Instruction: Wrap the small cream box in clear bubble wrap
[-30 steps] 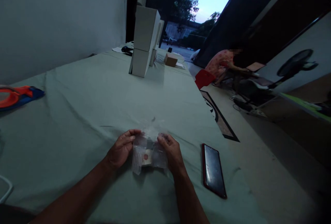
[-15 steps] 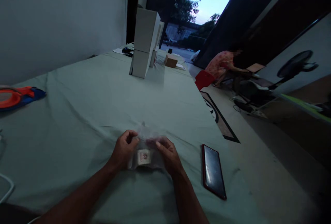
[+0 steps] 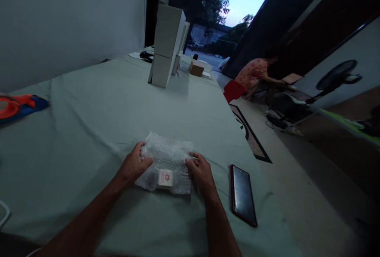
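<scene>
A sheet of clear bubble wrap (image 3: 166,150) lies spread on the pale green tablecloth. On its near part sits a small whitish block (image 3: 165,178) with a red printed mark on top. My left hand (image 3: 135,164) pinches the wrap's left edge, thumb over the top and fingers at the side. At the right edge, my right hand (image 3: 202,172) grips the sheet between thumb and fingers. Both hands are on either side of the block, apart from it.
A phone (image 3: 243,195) in a red case lies to the right. Tall white boxes (image 3: 166,47) and a small brown box (image 3: 196,68) stand farther back. An orange and blue item (image 3: 23,106) is at far left. A person (image 3: 252,73) sits beyond the table by a fan (image 3: 335,75).
Both hands have moved apart, and the bubble wrap, bunched and blurred before, is now spread wider and flatter. The block stays in about the same place.
</scene>
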`<action>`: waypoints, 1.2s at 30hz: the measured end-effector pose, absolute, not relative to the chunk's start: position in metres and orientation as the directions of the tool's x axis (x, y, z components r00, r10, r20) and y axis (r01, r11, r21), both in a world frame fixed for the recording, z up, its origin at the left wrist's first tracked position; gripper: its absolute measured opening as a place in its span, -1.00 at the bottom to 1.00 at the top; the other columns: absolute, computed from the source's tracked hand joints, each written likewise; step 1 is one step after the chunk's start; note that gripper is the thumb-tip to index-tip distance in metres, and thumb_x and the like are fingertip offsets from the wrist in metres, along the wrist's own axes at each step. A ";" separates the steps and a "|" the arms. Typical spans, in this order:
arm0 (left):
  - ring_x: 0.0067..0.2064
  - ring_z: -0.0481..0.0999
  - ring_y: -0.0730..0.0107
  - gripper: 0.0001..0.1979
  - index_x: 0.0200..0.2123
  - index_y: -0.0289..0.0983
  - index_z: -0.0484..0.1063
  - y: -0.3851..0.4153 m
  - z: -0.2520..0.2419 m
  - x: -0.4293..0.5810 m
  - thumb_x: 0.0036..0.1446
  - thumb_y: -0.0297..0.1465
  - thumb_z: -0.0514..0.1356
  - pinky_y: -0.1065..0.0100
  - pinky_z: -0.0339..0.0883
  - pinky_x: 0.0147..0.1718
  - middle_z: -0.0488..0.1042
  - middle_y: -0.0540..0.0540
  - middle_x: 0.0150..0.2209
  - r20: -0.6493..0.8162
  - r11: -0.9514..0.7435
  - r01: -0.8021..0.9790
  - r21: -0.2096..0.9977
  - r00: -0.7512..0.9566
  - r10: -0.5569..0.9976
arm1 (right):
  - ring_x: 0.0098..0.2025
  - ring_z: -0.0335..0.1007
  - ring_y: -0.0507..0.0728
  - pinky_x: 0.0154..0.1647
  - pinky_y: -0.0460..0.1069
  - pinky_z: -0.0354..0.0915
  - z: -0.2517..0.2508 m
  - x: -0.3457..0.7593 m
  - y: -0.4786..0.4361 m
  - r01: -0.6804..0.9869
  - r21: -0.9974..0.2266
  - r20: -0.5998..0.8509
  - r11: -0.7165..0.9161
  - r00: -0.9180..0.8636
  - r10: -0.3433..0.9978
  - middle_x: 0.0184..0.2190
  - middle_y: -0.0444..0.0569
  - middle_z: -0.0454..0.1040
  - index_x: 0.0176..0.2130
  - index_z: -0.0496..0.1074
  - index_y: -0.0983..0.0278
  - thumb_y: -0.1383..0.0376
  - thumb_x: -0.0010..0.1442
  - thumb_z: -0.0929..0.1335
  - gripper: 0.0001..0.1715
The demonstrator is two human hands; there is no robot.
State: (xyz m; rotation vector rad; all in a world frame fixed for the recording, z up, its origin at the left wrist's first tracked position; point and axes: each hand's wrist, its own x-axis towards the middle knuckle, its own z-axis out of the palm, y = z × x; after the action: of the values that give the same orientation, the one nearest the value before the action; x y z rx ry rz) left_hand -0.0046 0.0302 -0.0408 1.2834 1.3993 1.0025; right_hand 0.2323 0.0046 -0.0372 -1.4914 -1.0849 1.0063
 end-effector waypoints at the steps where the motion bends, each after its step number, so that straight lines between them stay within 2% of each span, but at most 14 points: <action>1: -0.42 0.44 0.33 -0.43 0.06 -0.28 0.34 0.030 -0.041 -0.005 -0.10 -0.37 0.25 0.38 0.25 -0.40 0.47 0.02 -0.43 -0.106 0.099 0.266 0.959 0.013 0.994 | -0.59 0.21 0.03 -0.57 -0.09 0.10 -0.036 0.233 0.004 0.193 -0.976 -0.047 -0.097 0.249 0.967 -0.64 -0.24 0.33 -0.16 0.40 0.32 0.15 -0.02 0.42 -0.57; 6: -0.40 0.40 0.38 -0.42 0.19 -0.25 0.20 0.028 -0.039 -0.002 0.07 -0.35 0.15 0.39 0.24 -0.38 0.42 0.03 -0.39 0.028 -0.018 0.253 0.967 -0.034 0.999 | -0.57 0.21 0.04 -0.55 -0.08 0.13 -0.039 0.234 0.004 0.306 -0.950 0.033 -0.062 0.295 0.955 -0.62 -0.26 0.28 -0.05 0.34 0.35 0.13 0.06 0.34 -0.50; 10: -0.12 0.44 0.21 -0.45 0.19 -0.23 0.22 0.023 -0.034 0.002 0.11 -0.32 0.16 0.28 0.32 -0.20 0.43 -0.16 -0.07 0.247 -0.167 0.373 0.913 -0.180 0.952 | -0.50 0.30 0.07 -0.47 -0.04 0.23 -0.044 0.236 0.005 0.475 -0.877 0.122 -0.067 0.356 0.927 -0.50 -0.15 0.40 0.00 0.34 0.37 0.13 0.07 0.33 -0.44; 13: 0.09 0.34 0.05 -0.53 0.12 -0.21 0.31 0.018 -0.030 0.003 0.10 -0.34 0.15 0.10 0.23 0.07 0.41 -0.20 0.04 0.446 -0.380 0.486 0.787 -0.022 0.895 | -0.37 0.36 0.11 -0.33 0.02 0.31 -0.040 0.235 0.003 0.602 -0.799 0.283 -0.009 0.390 0.876 -0.25 0.01 0.47 0.03 0.34 0.33 0.15 0.09 0.33 -0.47; 16: 0.23 0.19 -0.03 -0.41 0.19 -0.22 0.27 0.014 -0.030 0.003 0.04 -0.35 0.20 0.04 0.04 0.22 0.36 -0.21 0.14 0.510 -0.565 0.479 0.672 0.255 0.822 | -0.23 0.39 0.15 -0.18 0.05 0.31 -0.031 0.228 -0.004 0.663 -0.732 0.434 0.156 0.277 0.857 -0.18 0.05 0.48 0.01 0.37 0.28 0.18 0.19 0.30 -0.59; 18: 0.30 0.09 -0.06 -0.28 0.27 -0.22 0.15 0.013 -0.033 0.003 0.02 -0.36 0.23 0.04 -0.02 0.25 0.27 -0.21 0.23 0.470 -0.607 0.467 0.643 0.385 0.794 | -0.15 0.40 0.16 -0.11 0.06 0.30 -0.026 0.222 -0.008 0.657 -0.707 0.447 0.263 0.126 0.886 -0.16 0.04 0.49 0.03 0.37 0.25 0.20 0.24 0.29 -0.62; 20: 0.30 0.08 -0.05 -0.21 0.31 -0.23 0.08 0.014 -0.035 0.003 0.01 -0.37 0.24 0.04 -0.04 0.25 0.29 -0.22 0.21 0.417 -0.604 0.471 0.643 0.446 0.792 | -0.09 0.40 0.17 -0.05 0.07 0.29 -0.023 0.217 -0.012 0.635 -0.699 0.406 0.328 -0.024 0.914 -0.12 0.04 0.50 0.08 0.35 0.22 0.21 0.27 0.27 -0.60; 22: 0.23 0.21 -0.03 -0.20 0.32 -0.24 0.07 0.015 -0.034 0.003 0.00 -0.36 0.25 0.04 -0.05 0.25 0.43 -0.22 0.07 0.383 -0.584 0.478 0.655 0.457 0.803 | -0.08 0.41 0.18 -0.02 0.09 0.27 -0.019 0.214 -0.014 0.623 -0.708 0.355 0.333 -0.093 0.930 -0.13 0.03 0.51 0.11 0.35 0.20 0.20 0.28 0.26 -0.58; 25: -0.01 0.43 0.05 -0.25 0.30 -0.27 0.13 0.013 -0.024 0.003 0.04 -0.29 0.26 0.04 -0.04 0.23 0.53 -0.13 -0.24 0.384 -0.564 0.466 0.682 0.428 0.818 | -0.24 0.43 0.15 -0.13 0.04 0.30 -0.006 0.218 -0.018 0.562 -0.787 0.212 0.254 -0.141 0.967 -0.29 -0.02 0.53 0.00 0.44 0.20 0.15 0.31 0.23 -0.64; 27: -0.19 0.48 0.13 -0.33 0.26 -0.27 0.21 0.007 -0.013 0.002 0.08 -0.25 0.24 0.10 0.11 0.13 0.50 -0.06 -0.39 0.371 -0.535 0.447 0.716 0.405 0.835 | -0.36 0.42 0.10 -0.25 -0.01 0.30 0.005 0.224 -0.022 0.450 -0.873 0.055 0.190 -0.295 0.954 -0.42 -0.08 0.51 -0.13 0.49 0.21 0.11 0.32 0.21 -0.64; 28: -0.27 0.48 0.16 -0.39 0.22 -0.27 0.26 0.002 -0.009 0.000 0.11 -0.22 0.21 0.16 0.22 -0.01 0.49 -0.05 -0.44 0.338 -0.493 0.457 0.740 0.382 0.860 | -0.39 0.41 0.09 -0.29 -0.03 0.29 0.009 0.227 -0.023 0.388 -0.910 -0.028 0.146 -0.408 0.913 -0.46 -0.10 0.49 -0.19 0.50 0.22 0.09 0.32 0.20 -0.62; 30: -0.41 0.46 0.21 -0.52 0.18 -0.21 0.32 -0.009 -0.003 -0.003 0.22 -0.19 0.08 0.27 0.26 -0.31 0.48 -0.05 -0.48 0.157 -0.345 0.529 0.775 0.367 0.917 | -0.41 0.41 0.08 -0.34 -0.05 0.29 0.013 0.230 -0.025 0.323 -0.945 -0.157 0.054 -0.591 0.791 -0.48 -0.11 0.49 -0.26 0.51 0.25 0.07 0.29 0.23 -0.61; 33: -0.39 0.51 0.11 -0.46 0.19 -0.21 0.29 -0.026 -0.004 -0.011 0.18 -0.16 0.12 0.28 0.24 -0.37 0.51 -0.08 -0.50 -0.022 -0.269 0.699 0.662 0.378 0.926 | -0.44 0.40 0.07 -0.41 -0.08 0.26 0.005 0.230 -0.025 0.368 -0.930 -0.255 0.004 -0.650 0.716 -0.49 -0.11 0.49 -0.38 0.47 0.27 0.07 0.24 0.28 -0.63; 36: -0.18 0.55 0.07 -0.36 0.28 -0.22 0.11 -0.036 -0.010 -0.014 0.12 -0.30 0.14 0.24 0.31 -0.21 0.58 -0.15 -0.25 -0.166 -0.289 0.794 0.534 0.434 0.885 | -0.51 0.33 0.03 -0.50 -0.11 0.18 -0.006 0.227 -0.021 0.422 -0.907 -0.272 0.006 -0.596 0.755 -0.56 -0.14 0.42 -0.46 0.38 0.28 0.08 0.22 0.30 -0.63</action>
State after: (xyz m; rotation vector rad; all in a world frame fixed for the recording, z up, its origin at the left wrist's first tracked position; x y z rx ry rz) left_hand -0.0143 -0.0360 -0.0095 2.1410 1.4090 0.2171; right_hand 0.2265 -0.0211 -0.0059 -1.2203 -1.9942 1.6197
